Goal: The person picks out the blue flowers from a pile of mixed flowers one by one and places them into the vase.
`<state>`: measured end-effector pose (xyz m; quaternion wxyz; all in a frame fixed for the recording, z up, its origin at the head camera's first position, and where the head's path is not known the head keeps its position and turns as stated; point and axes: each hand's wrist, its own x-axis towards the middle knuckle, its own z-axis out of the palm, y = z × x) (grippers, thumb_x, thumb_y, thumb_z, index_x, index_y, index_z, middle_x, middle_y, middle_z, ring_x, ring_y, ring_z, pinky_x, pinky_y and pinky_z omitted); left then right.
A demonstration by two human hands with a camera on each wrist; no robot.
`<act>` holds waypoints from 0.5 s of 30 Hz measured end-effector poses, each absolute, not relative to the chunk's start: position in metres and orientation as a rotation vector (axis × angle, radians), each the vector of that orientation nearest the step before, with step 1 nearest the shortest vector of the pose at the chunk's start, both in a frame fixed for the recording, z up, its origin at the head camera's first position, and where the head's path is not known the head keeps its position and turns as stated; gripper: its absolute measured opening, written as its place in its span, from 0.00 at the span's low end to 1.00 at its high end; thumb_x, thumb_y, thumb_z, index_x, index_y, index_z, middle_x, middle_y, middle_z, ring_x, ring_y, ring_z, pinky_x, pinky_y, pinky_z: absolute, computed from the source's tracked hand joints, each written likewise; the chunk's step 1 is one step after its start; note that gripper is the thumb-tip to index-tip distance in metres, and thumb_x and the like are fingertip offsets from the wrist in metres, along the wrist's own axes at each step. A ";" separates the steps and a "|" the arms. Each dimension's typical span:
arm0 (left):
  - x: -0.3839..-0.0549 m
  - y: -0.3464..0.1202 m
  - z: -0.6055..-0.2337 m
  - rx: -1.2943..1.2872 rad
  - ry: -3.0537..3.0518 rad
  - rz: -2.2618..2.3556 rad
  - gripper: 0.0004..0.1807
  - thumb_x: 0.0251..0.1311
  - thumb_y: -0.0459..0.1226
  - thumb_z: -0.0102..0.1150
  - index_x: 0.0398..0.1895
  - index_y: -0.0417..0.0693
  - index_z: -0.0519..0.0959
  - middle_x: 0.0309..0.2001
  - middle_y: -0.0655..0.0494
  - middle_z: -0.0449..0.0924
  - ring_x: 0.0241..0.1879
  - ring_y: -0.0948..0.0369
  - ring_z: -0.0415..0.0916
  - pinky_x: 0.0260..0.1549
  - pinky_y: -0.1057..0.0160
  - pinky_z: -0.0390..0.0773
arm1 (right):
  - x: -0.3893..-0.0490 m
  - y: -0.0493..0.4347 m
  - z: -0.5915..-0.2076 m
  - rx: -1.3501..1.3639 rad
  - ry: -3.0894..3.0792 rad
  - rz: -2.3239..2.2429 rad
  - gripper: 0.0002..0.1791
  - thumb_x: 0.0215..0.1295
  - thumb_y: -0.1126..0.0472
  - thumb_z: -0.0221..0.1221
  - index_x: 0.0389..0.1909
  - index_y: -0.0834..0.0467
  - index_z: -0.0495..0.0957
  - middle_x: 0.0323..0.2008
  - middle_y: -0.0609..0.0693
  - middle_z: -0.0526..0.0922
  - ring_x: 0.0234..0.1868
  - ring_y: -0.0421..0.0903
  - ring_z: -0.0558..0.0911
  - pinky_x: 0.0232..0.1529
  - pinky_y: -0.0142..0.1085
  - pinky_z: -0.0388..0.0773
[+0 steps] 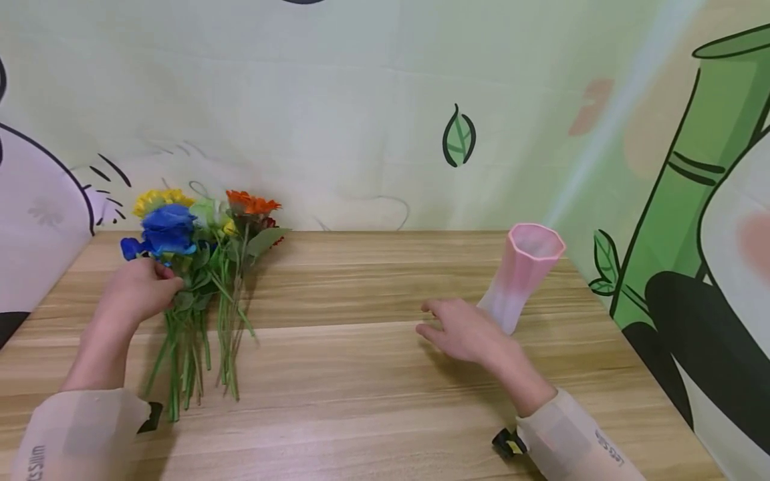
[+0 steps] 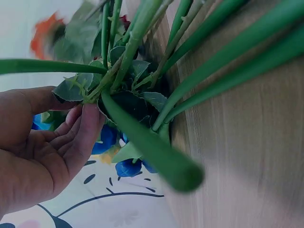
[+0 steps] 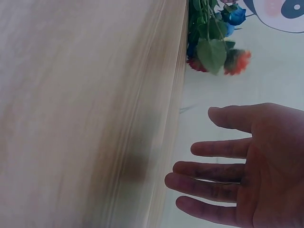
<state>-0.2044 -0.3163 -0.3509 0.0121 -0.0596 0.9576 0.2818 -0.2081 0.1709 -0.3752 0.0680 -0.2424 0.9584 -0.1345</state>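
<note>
On the left of the table lies a bunch of flowers with long green stems [image 1: 186, 361], their heads toward the wall. A blue rose [image 1: 168, 229], a yellow flower [image 1: 161, 198] and an orange flower [image 1: 252, 203] show among leaves. My left hand [image 1: 137, 287] is at the stems just below the blue rose; in the left wrist view its thumb and fingertips pinch a leafy stem [image 2: 110, 78]. Which flower that stem bears is hidden. My right hand [image 1: 466, 331] hovers over the table with fingers extended, holding nothing. Right behind it stands a pink-and-white vase [image 1: 522, 277], upright.
The wooden table [image 1: 361, 394] ends at a wall covering [image 1: 337, 120] printed with cartoon figures, a leaf and bamboo. This covering also runs along the table's right side. A small black object [image 1: 508, 442] sits at my right sleeve.
</note>
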 end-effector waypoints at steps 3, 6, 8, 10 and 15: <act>-0.205 -0.316 -0.351 -0.185 2.993 0.888 0.16 0.68 0.39 0.54 0.42 0.30 0.75 0.33 0.41 0.80 0.33 0.47 0.76 0.26 0.56 0.73 | -0.208 0.171 -0.375 -0.736 2.885 -0.410 0.26 0.75 0.50 0.59 0.63 0.65 0.77 0.57 0.60 0.83 0.57 0.56 0.83 0.57 0.52 0.78; -0.206 -0.313 -0.352 -0.197 3.014 0.936 0.18 0.70 0.40 0.56 0.46 0.28 0.76 0.39 0.34 0.81 0.37 0.44 0.78 0.30 0.53 0.76 | -0.208 0.171 -0.375 -0.745 2.885 -0.415 0.25 0.75 0.51 0.60 0.63 0.65 0.77 0.56 0.60 0.83 0.56 0.57 0.83 0.57 0.52 0.78; -0.206 -0.311 -0.351 -0.195 3.029 0.961 0.20 0.71 0.40 0.58 0.50 0.27 0.77 0.43 0.32 0.82 0.40 0.41 0.79 0.32 0.51 0.77 | -0.208 0.171 -0.375 -0.742 2.881 -0.421 0.25 0.76 0.50 0.59 0.63 0.65 0.77 0.56 0.60 0.83 0.56 0.56 0.83 0.57 0.52 0.78; -0.207 -0.310 -0.351 -0.186 3.038 0.965 0.21 0.71 0.41 0.59 0.51 0.26 0.78 0.44 0.32 0.83 0.42 0.40 0.79 0.34 0.48 0.78 | -0.208 0.171 -0.374 -0.748 2.881 -0.425 0.25 0.76 0.51 0.60 0.63 0.65 0.77 0.56 0.60 0.83 0.56 0.56 0.83 0.57 0.52 0.79; -0.206 -0.310 -0.349 -0.133 3.026 0.896 0.24 0.73 0.41 0.57 0.55 0.23 0.76 0.48 0.28 0.81 0.46 0.34 0.77 0.39 0.41 0.77 | -0.207 0.171 -0.374 -0.749 2.881 -0.424 0.25 0.76 0.51 0.59 0.63 0.65 0.77 0.56 0.61 0.84 0.55 0.56 0.83 0.57 0.52 0.79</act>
